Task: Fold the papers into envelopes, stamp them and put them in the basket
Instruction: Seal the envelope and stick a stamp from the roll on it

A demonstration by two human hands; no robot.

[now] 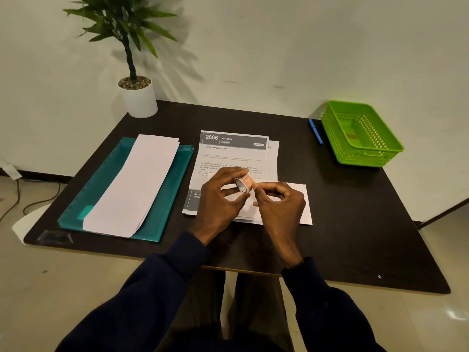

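My left hand [218,196] holds a small roll of stamp stickers [245,183] between thumb and fingers, above the middle of the table. My right hand [280,203] pinches at the roll's right edge with its fingertips. Under both hands lies a folded white paper envelope [302,201], partly hidden. It rests on a printed sheet [232,153] headed "2666 Kitchen". A stack of folded white papers [137,184] lies on a teal folder [175,189] to the left. The green basket [361,134] stands at the table's far right and holds one envelope.
A blue pen [315,131] lies just left of the basket. A potted plant in a white pot [139,97] stands at the table's far left corner. The dark table [355,224] ends close to my body; a wall lies behind it.
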